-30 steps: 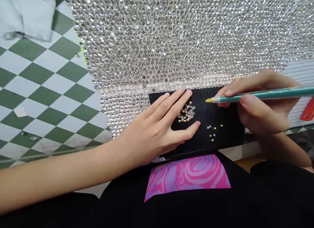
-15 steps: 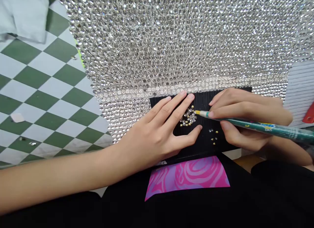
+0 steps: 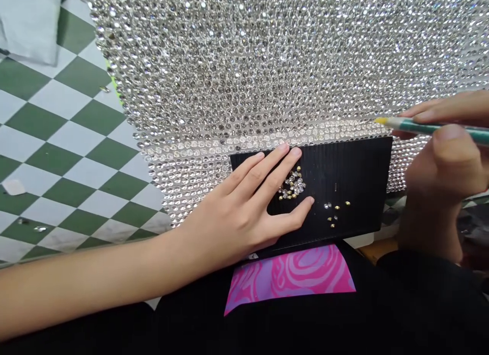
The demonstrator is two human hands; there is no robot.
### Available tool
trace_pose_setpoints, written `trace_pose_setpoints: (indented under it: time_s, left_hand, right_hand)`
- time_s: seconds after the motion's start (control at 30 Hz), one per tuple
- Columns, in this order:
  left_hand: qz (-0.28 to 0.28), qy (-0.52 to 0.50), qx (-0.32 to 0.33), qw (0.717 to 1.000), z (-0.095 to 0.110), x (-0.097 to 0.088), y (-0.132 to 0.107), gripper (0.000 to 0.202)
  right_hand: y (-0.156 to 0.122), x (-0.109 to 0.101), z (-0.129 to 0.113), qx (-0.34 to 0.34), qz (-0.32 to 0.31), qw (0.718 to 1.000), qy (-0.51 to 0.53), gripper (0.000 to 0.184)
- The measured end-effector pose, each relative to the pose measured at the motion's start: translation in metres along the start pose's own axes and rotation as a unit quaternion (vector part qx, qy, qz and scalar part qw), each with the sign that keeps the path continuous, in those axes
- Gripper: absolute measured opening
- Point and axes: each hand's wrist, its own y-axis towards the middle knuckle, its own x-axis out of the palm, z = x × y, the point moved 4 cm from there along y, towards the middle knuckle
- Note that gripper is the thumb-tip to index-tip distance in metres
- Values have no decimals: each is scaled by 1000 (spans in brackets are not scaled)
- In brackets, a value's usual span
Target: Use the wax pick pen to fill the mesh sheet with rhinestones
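Observation:
My left hand lies flat with fingers spread on a ridged black board. Between its thumb and index finger sits a small pile of rhinestones, clear on one side and gold on the other. Several loose rhinestones lie to the right of the thumb. In my right hand, slightly blurred, is a green picker pen with a yellow tip. The tip hovers over or touches the lower rows of a large rhinestone-covered sheet; whether a stone is on it I cannot tell.
A green-and-white checked surface extends at the left, with a pale chip and a few stray stones. Crumpled white material lies at top left. A pink-and-purple patterned strip rests below the board on black cloth.
My right hand has moved right and up with the picker pen, from the rhinestone pile to the sheet's lower rows. My left hand stays put. The view has shifted slightly.

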Motion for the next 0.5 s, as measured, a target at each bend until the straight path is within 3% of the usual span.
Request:
trace_pose_setpoints:
  time_s: [0.07, 0.13, 0.23, 0.5]
  left_hand:
    - [-1, -1, 1, 1000, 0, 0, 0, 50]
    - [0, -1, 1, 1000, 0, -1, 0, 50]
    - [-1, -1, 0, 1000, 0, -1, 0, 48]
    - [2, 6, 4, 1000, 0, 1, 1, 47]
  right_hand:
    - [1, 1, -1, -73, 36, 996, -21, 15]
    - [0, 5, -2, -114, 20, 992, -56, 14]
    - [-2, 8, -1, -102, -12, 990, -94, 13]
    - [-7, 10, 4, -157, 4, 986, -46, 21]
